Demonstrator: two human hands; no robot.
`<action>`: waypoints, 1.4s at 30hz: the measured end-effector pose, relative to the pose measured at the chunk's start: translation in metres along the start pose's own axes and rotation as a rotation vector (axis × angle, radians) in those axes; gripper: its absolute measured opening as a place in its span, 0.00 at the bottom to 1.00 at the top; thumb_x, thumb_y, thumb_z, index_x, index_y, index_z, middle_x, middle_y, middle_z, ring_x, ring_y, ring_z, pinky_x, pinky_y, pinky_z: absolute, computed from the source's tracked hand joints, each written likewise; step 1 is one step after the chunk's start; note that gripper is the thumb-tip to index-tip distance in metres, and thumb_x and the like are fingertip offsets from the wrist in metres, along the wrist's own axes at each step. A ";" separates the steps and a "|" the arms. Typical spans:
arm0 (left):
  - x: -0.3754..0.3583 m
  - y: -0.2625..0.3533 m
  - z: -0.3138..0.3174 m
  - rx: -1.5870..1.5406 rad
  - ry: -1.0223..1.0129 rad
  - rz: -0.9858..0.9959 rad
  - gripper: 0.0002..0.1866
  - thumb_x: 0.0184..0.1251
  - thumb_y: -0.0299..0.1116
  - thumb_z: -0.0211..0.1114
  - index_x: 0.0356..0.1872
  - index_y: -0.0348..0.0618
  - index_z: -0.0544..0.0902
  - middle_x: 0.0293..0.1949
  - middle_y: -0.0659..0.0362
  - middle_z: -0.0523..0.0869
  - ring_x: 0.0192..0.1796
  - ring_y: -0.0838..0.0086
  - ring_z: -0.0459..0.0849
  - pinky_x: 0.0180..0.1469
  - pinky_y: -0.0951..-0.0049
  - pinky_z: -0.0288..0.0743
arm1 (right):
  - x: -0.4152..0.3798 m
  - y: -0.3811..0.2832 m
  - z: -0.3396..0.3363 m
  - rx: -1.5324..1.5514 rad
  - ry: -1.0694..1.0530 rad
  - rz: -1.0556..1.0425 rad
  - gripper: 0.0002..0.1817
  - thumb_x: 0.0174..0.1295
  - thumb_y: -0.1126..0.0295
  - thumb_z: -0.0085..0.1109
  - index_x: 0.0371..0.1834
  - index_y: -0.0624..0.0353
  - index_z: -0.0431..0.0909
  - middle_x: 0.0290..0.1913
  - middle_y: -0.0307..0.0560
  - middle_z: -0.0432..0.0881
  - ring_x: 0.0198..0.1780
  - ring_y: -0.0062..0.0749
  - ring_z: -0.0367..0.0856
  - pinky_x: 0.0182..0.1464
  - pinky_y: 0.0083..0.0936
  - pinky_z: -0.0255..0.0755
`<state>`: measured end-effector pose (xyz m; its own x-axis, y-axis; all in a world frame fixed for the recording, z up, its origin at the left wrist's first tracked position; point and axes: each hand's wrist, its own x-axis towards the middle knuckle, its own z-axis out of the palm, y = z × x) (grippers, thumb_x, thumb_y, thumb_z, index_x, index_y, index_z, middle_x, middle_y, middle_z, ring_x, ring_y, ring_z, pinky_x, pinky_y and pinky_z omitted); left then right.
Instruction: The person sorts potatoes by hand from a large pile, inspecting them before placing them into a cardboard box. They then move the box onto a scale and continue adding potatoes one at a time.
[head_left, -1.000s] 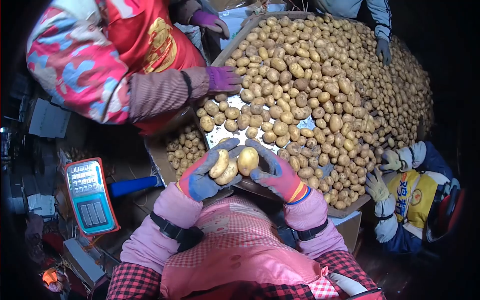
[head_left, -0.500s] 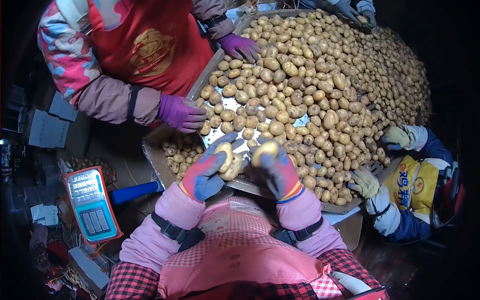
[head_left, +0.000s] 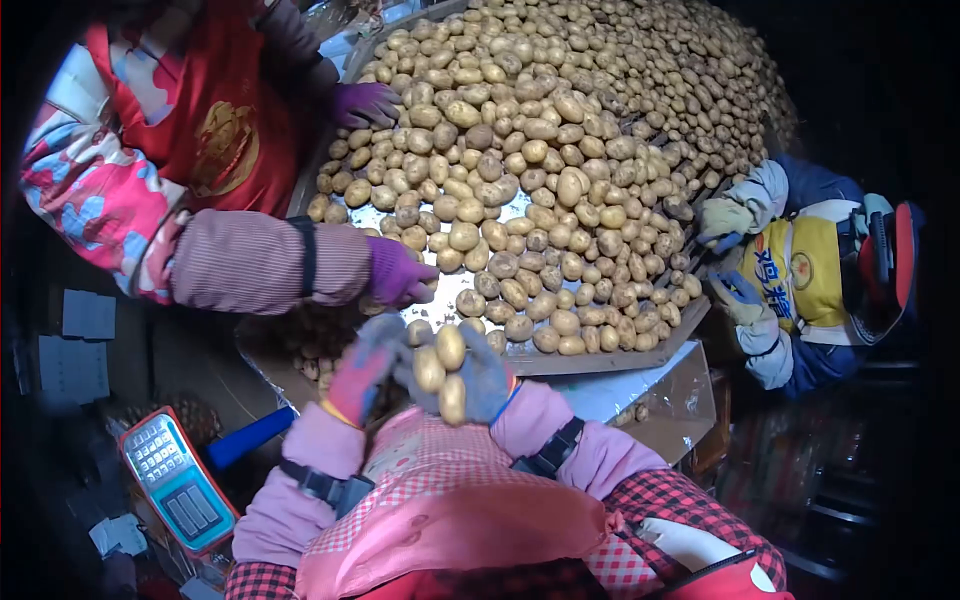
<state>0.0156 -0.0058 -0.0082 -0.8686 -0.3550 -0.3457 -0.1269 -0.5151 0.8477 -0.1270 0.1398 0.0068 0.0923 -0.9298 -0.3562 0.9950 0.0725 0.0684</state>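
Observation:
My right hand [head_left: 484,368], in a grey, red and blue work glove, holds several potatoes in front of my apron; an upper potato [head_left: 450,347], a left potato [head_left: 430,371] and a lower potato [head_left: 453,400] show on its palm. Close beside it on the left is my left hand [head_left: 362,365] in a matching glove. Motion smears its fingers, and no potato is visible in it. Beyond both hands, a large heap of potatoes [head_left: 570,185] covers the sorting table [head_left: 600,362], whose pale surface shows through near me.
At left a co-worker's purple glove [head_left: 400,270] reaches close to my hands; another purple glove [head_left: 365,104] rests at the heap. A co-worker in a yellow apron [head_left: 800,268] sits at right. A scale [head_left: 178,480] stands lower left, and a clear plastic-covered box [head_left: 680,400] is below the table edge.
The potatoes held apart in both hands are now together in my right hand. My hands came closer together. The view shifted, and the co-worker's near purple glove reached further over the table.

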 end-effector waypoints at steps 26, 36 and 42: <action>0.089 -0.073 0.033 0.046 -0.298 -0.308 0.21 0.70 0.41 0.61 0.59 0.40 0.76 0.48 0.60 0.81 0.47 0.73 0.79 0.45 0.75 0.71 | -0.276 0.105 -0.093 0.357 0.126 -1.125 0.41 0.62 0.36 0.54 0.70 0.53 0.62 0.68 0.62 0.67 0.60 0.55 0.74 0.64 0.42 0.71; 0.102 -0.084 0.017 0.186 -0.220 -0.244 0.20 0.73 0.37 0.56 0.60 0.36 0.75 0.51 0.56 0.80 0.49 0.71 0.79 0.48 0.73 0.72 | -0.299 0.167 -0.146 0.235 0.037 -1.578 0.33 0.67 0.44 0.54 0.61 0.63 0.67 0.48 0.47 0.76 0.59 0.44 0.75 0.60 0.43 0.71; 0.085 -0.076 0.030 0.085 -0.217 -0.283 0.23 0.70 0.40 0.61 0.61 0.37 0.74 0.50 0.56 0.78 0.50 0.69 0.78 0.50 0.72 0.73 | -0.451 0.273 -0.191 -0.097 0.866 -1.776 0.20 0.68 0.49 0.53 0.27 0.48 0.61 0.30 0.40 0.67 0.31 0.29 0.68 0.49 0.35 0.73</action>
<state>-0.0634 0.0263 -0.0901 -0.8738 -0.0292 -0.4853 -0.4078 -0.4994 0.7644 0.1100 0.6478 0.0081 -0.8733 0.4260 -0.2363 -0.0319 -0.5341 -0.8448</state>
